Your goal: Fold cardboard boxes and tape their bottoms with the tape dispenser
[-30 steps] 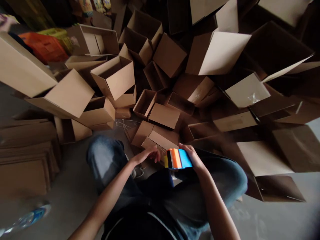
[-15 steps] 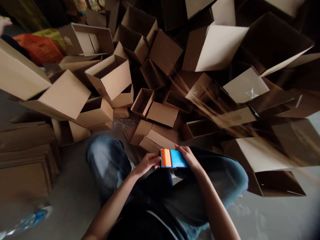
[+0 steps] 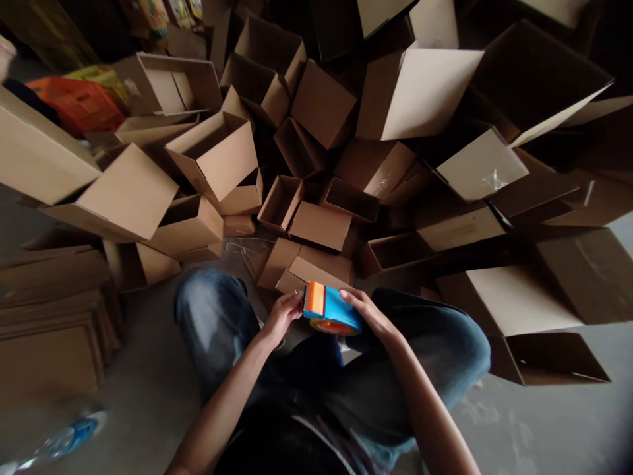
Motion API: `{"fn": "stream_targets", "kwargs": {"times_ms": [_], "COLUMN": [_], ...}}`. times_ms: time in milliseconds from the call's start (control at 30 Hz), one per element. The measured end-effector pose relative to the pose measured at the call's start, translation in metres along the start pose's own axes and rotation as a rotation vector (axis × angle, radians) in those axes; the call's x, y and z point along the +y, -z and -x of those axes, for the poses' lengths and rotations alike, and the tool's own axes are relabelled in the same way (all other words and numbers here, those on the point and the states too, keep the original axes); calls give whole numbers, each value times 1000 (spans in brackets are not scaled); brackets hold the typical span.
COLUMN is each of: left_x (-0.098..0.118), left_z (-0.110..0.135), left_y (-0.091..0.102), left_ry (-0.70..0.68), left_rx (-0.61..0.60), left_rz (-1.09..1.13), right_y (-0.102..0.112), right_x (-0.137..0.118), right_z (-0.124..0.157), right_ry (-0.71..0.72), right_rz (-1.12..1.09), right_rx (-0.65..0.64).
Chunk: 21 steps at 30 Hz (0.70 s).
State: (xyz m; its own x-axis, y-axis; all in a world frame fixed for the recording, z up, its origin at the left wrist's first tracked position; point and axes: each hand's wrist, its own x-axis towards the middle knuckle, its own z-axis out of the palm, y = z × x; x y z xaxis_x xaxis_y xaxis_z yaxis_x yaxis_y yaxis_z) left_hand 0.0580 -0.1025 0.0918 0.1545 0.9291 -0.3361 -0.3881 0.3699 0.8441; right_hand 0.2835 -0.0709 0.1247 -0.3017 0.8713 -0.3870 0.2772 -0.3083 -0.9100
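Observation:
A blue and orange tape dispenser is held above my crossed legs, tilted so that its round orange lower side shows. My right hand grips its right end, thumb on the blue top. At the other end, by the dark front edge, the fingers of my left hand are pinched together. What lies between those fingertips is too small to make out. Just beyond the dispenser is a closed-looking cardboard box.
Many open cardboard boxes lie heaped in front and to the right. Flattened cardboard is stacked at left, near a plastic bottle on the floor. An orange crate and part of another person's hand show at upper left.
Both hands have shifted slightly left with the tape dispenser, which has tilted to reveal its round underside. The blurred tan streaks over the boxes at right are gone.

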Motion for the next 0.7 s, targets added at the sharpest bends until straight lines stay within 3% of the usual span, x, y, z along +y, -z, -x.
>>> {"fn": "stream_targets", "kwargs": {"times_ms": [167,433,567,633,700], "left_x": [11,49,93,124,154], "left_z": [-4,15,31,42,56], "left_y": [10,8,22,40,62], "left_ry": [-33,-128,-225,-416,-509], "left_rx": [132,234,303,300,299], "left_rz": [77,157,231,323,363], "right_y": [-8,-16,-8,0,7], "right_x": [-10,-14,-14,-11,-7], "right_z": [-2,-3,0,3,7], "right_ry": [10,74,75,85,71], "right_rz": [-25,-90,-41,-10,18], "right_rx": [-200,-259,-227,-207,-125]}}
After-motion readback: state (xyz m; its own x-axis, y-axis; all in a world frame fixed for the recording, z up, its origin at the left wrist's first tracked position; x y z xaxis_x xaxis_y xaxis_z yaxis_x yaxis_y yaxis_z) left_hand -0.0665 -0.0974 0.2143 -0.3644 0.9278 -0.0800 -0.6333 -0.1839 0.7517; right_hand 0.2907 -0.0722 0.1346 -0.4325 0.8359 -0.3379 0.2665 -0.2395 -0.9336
